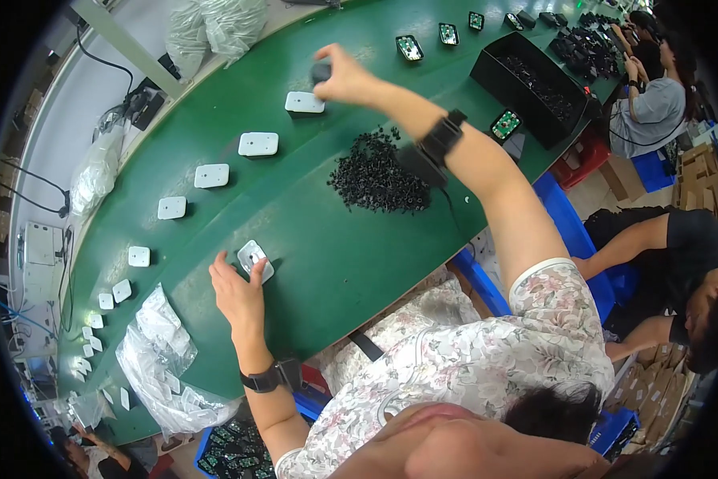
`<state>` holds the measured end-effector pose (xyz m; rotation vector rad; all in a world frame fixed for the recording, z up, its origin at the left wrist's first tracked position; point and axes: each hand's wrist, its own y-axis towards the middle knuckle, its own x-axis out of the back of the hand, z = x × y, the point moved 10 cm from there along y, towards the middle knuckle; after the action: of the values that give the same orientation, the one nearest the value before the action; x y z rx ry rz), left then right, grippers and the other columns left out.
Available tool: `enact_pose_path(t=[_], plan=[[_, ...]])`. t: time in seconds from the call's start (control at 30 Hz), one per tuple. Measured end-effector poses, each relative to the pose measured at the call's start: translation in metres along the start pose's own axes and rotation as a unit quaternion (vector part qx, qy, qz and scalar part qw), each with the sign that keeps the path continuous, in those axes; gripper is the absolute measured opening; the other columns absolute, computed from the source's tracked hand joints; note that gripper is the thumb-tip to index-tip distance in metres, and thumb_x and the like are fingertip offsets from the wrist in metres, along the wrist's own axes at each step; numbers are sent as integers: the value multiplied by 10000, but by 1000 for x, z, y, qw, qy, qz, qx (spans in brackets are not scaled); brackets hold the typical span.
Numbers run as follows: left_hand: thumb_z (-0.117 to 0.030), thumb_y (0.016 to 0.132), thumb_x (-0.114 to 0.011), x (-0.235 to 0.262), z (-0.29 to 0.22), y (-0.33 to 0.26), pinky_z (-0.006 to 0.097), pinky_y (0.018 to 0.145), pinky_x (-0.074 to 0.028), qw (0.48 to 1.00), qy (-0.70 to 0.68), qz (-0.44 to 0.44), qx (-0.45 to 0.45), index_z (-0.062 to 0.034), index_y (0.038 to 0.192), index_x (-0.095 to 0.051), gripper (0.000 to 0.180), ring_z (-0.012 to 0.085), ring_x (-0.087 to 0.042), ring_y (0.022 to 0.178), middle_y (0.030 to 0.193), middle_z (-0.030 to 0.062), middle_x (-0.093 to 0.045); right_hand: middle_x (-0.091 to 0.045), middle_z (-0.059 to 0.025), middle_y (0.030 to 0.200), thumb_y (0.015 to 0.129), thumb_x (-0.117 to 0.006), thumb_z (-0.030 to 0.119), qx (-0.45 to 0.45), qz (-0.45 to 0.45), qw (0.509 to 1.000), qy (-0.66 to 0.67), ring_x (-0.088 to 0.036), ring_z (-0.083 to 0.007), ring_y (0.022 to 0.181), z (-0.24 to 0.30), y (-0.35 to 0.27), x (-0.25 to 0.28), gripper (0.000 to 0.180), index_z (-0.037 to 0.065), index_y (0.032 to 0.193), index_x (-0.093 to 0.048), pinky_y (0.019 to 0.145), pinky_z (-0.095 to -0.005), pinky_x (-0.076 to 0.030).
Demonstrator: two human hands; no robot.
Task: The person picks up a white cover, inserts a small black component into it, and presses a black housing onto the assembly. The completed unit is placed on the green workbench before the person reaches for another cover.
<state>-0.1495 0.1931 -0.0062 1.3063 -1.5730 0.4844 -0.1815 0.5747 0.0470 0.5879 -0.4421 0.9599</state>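
My left hand is stretched out over the table with its fingers apart. Its thumb overlaps the edge of a white plastic housing, which lies open side up; whether they touch I cannot tell. My right hand reaches to the far side, fingers closed around a small dark rounded object whose kind is unclear. Just below that hand stands a white-topped box-shaped unit with a dark lower part. A pile of small black parts lies between my arms.
More white units form a curved row along the green table. Plastic bags lie at the left. A black bin and black housings with green circuit boards are at the far right. Another person sits at my right.
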Motion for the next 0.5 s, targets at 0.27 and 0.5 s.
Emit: enact_pose_path(t=[0.27,0.5], plan=[[-100,716,-705,6,-30,-19,416,866,-396,986,-28,-23,-165,7,1245,-425,608,364,-490,991,1058,191,-528,-521,-110,1068,709,-698,59,262,252,920,143,-515,-271,1034,123,-221,-83,426,39,1091,-511,904,-351,-420],[77,726,-587,-11,-36,-34,409,990,-353,961,-132,76,-232,-60,1276,-446,584,293,-491,1123,1211,123,-535,-569,-149,1110,722,-671,22,266,259,925,-84,-552,-319,1009,96,-241,-81,435,15,1133,-529,859,-381,-462]])
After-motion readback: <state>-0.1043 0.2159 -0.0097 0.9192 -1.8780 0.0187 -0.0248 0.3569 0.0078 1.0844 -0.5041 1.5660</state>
